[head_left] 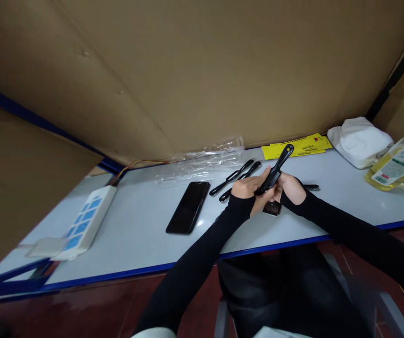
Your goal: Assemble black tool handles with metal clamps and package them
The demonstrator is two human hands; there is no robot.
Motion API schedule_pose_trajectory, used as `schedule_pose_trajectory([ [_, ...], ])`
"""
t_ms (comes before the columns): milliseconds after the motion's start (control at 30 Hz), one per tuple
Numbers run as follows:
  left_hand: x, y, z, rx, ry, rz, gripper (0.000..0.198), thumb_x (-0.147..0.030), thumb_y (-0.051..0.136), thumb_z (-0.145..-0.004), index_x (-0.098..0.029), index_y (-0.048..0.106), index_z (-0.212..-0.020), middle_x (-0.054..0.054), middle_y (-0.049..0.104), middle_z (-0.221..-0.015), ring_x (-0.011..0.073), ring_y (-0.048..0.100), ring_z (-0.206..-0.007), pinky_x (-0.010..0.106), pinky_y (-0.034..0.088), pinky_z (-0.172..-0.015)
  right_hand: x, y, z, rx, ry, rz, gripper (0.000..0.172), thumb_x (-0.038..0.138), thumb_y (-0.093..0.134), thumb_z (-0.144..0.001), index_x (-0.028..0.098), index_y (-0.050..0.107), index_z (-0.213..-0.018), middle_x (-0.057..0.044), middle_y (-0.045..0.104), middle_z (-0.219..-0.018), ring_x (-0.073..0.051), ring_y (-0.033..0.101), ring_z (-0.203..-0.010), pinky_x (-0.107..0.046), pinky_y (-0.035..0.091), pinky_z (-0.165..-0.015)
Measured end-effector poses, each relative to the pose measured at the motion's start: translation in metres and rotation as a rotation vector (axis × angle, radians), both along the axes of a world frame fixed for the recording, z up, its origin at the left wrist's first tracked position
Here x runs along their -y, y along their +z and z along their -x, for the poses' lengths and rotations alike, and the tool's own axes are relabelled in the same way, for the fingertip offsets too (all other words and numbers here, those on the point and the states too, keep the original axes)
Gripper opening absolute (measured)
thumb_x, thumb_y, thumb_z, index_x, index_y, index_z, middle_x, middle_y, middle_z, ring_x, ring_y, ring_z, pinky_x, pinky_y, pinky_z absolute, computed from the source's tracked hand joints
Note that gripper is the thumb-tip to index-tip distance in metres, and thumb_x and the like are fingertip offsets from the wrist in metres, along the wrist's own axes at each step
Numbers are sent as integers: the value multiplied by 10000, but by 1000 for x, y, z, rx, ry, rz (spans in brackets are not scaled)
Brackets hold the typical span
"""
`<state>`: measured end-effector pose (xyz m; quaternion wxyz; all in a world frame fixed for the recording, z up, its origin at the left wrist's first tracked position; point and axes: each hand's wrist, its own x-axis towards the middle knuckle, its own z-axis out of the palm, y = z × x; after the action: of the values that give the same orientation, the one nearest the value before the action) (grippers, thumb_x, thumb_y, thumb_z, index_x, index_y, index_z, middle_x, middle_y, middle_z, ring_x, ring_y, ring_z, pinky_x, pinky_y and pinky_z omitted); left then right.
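My left hand (247, 189) is closed around a black handled tool (279, 164), whose tapered handle with a hole at its end points up and away to the right. A small pale marking shows on its side. My right hand (291, 187) is curled against the tool's lower right side; its fingertips are hidden. Under the hands lies a dark block with a light edge (272, 208), partly covered. Just left of my left hand, similar black tools with slotted middles (232, 176) rest on the table. Another thin black handle (311, 187) pokes out behind my right wrist.
A black phone (188, 207) lies to the left on the white table (131, 225). Further left is a white power strip (87, 223). Clear plastic sleeves (205, 159) and yellow printed cards (295, 148) lie along the cardboard wall. A white cloth bundle (358, 141) and a bottle of yellow liquid (399, 162) stand right.
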<state>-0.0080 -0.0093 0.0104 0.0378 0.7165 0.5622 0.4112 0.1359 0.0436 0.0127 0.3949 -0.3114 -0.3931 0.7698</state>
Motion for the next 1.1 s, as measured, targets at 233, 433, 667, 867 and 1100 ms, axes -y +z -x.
schedule_pose_trajectory([
  [233, -9, 1, -3, 701, -76, 419, 500, -603, 631, -933, -143, 721, -760, 50, 683, -579, 119, 521, -407, 241, 413, -423, 2, -12, -8, 429, -131, -465, 486, 634, 755, -836, 176, 728, -995, -33, 680, -734, -125, 551, -491, -234, 419, -388],
  [433, -9, -3, -8, 856, -160, 366, 479, -616, 729, -879, -143, 696, -804, 54, 707, -615, 114, 564, -448, 222, 436, -432, -2, -3, -21, 588, -358, -771, 333, 435, 824, -799, 207, 815, -1042, -74, 747, -989, -151, 648, -749, -212, 449, -503],
  [667, -11, -15, -11, 858, -200, 370, 483, -622, 699, -899, -154, 679, -783, 48, 704, -611, 108, 555, -449, 227, 451, -459, -6, 8, -30, 545, -247, -850, 262, 308, 742, -829, 244, 839, -1063, -110, 714, -1154, -229, 644, -1002, -266, 536, -597],
  [867, -8, -7, -13, 850, -188, 354, 529, -674, 678, -896, -156, 677, -787, 42, 689, -588, 109, 538, -442, 224, 413, -436, -10, 8, -34, 611, -275, -1024, 219, 194, 611, -885, 248, 796, -782, -100, 725, -1069, -247, 598, -1067, -337, 561, -760],
  [1100, -6, -6, -12, 814, -188, 318, 525, -666, 666, -917, -150, 703, -824, 43, 690, -597, 112, 542, -453, 229, 410, -437, -7, 12, -34, 528, -195, -921, 153, 307, 726, -850, 223, 798, -956, -84, 725, -1054, -202, 644, -917, -291, 516, -652],
])
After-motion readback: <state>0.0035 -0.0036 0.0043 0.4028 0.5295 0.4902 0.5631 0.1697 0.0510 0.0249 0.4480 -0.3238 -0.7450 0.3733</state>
